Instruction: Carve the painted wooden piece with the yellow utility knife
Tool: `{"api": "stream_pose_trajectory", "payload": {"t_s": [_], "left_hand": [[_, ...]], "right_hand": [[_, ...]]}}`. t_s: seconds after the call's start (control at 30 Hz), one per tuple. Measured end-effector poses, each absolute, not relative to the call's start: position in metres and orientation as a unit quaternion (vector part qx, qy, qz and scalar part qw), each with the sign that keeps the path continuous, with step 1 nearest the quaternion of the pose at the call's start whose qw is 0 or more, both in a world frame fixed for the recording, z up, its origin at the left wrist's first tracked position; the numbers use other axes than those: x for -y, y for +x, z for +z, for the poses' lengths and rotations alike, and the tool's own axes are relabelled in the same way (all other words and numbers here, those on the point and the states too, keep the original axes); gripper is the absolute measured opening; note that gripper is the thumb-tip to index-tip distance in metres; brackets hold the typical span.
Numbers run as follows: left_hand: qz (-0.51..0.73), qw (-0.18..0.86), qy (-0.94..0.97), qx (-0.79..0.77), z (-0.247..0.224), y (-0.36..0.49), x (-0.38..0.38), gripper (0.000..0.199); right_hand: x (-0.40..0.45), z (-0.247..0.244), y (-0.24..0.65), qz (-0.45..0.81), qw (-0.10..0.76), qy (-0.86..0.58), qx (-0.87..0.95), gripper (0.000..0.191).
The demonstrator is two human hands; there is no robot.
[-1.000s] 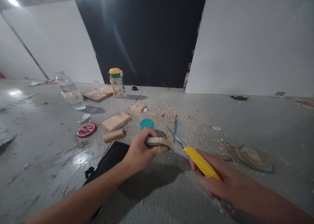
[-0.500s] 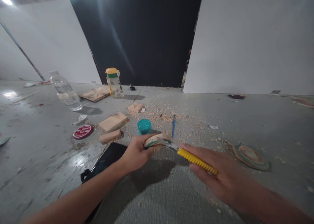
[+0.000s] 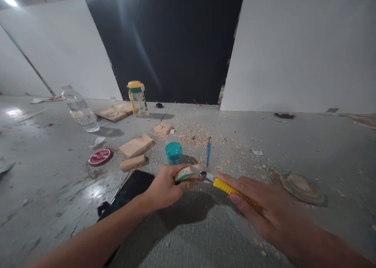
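My left hand (image 3: 166,185) is closed around one end of a small curved piece of wood (image 3: 188,173) with green markings along its side. In my right hand (image 3: 258,199) is a yellow utility knife (image 3: 226,187), its blade (image 3: 207,175) lying against the wood's upper right part. The fingers of my right hand wrap the ribbed handle and hide part of it. Just behind the wood stands a small teal-lidded jar (image 3: 173,152). A blue pencil (image 3: 208,152) lies beyond the knife.
Wood shavings (image 3: 194,138) litter the grey floor. To the left are wooden blocks (image 3: 136,145), a red round lid (image 3: 100,157), a black tablet-like object (image 3: 132,189) and a tilted clear bottle (image 3: 80,109). A yellow-capped bottle (image 3: 136,98) stands behind; a round wooden disc (image 3: 302,187) lies right.
The knife blade has shifted slightly along the wood, and the wood has turned a little in my left hand. The view has moved slightly.
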State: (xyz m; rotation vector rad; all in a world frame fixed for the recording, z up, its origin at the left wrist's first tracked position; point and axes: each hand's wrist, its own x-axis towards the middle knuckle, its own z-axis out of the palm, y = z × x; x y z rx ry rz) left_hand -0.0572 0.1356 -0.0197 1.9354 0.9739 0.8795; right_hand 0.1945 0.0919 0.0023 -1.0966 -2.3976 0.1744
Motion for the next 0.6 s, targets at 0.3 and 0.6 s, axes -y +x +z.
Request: {"api": "stream_pose_trajectory", "payload": {"t_s": [0.3,0.6], "left_hand": [[0.344,0.463,0.751,-0.322,-0.017,-0.06,-0.135,0.022],[0.326,0.489,0.748,-0.309,-0.014,-0.058,-0.134,0.03]], "right_hand": [[-0.089,0.007,0.196,-0.059,0.231,-0.368,0.899,0.038],[-0.096,0.01,0.208,-0.166,0.23,-0.342,0.896,0.034]]}}
